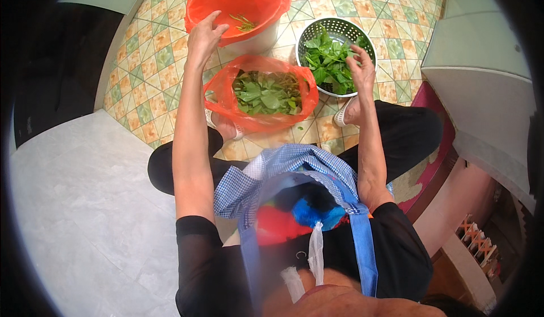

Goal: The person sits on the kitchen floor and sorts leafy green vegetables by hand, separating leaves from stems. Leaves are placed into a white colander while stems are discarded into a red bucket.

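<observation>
My left hand [206,36] is over the near left rim of a bin lined with a red plastic bag [250,2], fingers apart and nothing seen in it. A few green stems [244,23] lie inside that liner. My right hand [361,64] hovers at the right side of a round metal colander [301,36], its fingers curled; whether they hold a leaf is unclear. Leafy greens [329,58] fill much of the colander. Between my feet and nearer to me, an open red plastic bag [263,123] holds more leafy greens [267,94].
Patterned tiles [157,58] cover the floor. A small leaf piece [300,128] lies by the near bag. At the left are a dark panel [63,66] and a grey surface [93,198]; pale cabinets [471,41] stand at the right. My knees flank the bag.
</observation>
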A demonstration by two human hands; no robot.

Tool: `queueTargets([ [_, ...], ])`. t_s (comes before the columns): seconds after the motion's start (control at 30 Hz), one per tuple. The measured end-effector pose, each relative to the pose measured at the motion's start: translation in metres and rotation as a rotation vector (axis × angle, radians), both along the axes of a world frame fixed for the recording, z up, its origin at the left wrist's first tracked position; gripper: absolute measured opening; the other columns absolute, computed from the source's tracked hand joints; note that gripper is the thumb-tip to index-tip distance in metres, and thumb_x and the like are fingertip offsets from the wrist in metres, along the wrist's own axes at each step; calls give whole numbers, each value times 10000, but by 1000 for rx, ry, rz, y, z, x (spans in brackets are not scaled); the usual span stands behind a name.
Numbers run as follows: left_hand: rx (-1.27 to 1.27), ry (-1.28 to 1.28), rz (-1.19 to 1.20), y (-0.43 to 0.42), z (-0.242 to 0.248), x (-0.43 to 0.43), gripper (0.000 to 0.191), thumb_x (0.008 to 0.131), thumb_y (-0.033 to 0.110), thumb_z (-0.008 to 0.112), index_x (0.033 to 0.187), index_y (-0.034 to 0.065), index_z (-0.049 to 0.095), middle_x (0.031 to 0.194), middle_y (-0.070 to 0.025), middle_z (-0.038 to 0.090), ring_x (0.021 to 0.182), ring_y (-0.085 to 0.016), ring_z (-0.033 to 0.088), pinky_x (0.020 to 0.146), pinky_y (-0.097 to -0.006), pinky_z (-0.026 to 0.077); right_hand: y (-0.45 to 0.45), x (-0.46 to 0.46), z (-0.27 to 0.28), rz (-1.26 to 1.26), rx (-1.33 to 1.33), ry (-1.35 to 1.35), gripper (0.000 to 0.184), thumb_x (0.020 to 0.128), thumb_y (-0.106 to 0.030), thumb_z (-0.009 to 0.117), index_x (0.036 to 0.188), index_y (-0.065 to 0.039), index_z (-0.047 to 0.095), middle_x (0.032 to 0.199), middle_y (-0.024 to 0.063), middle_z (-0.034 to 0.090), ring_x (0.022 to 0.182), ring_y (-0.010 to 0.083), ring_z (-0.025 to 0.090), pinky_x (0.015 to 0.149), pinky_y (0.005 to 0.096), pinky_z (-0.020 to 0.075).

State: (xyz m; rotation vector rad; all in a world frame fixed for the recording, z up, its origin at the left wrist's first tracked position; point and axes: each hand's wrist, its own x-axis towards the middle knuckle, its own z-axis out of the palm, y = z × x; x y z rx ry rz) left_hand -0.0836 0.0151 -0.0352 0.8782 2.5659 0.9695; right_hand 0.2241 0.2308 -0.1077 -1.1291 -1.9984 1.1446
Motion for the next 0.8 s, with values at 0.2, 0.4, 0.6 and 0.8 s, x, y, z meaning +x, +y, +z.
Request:
queueTargets([
  [0.2,-83,161,45,-1,-9,3,283,825,280,604,1023,90,677,761,-81,682,680,-163,643,647,-313,488,-79,-21,-25,538,-148,-23,214,855,-27,553,1050,-37,640,961,75,675,839,163,645,748,285,516],
  [0.4,57,-53,-112,-16,-62,101,174,816,218,615,865,67,685,702,-78,665,652,-174,636,632,-316,486,-129,-39,-91,857,323,-658,212,769,-30,531,970,-19,597,977,177,582,918,373,588,760,457,496],
  [0.6,-157,-177,-444,-44,-160,175,371,783,123,579,1147,53,596,1094,-161,622,1021,-337,581,880,-410,461,-127,-18,-135,778,250,-548,197,731,-49,561,926,-58,576,913,181,514,901,341,570,721,432,490],
  [0.8,-354,-233,-388,-51,-146,163,553,714,186,667,1245,99,540,1042,-141,624,975,-324,591,841,-413,468,-118,-27,-89,938,374,-262,71,703,-70,594,772,-54,597,793,110,563,762,321,590,651,422,484],
])
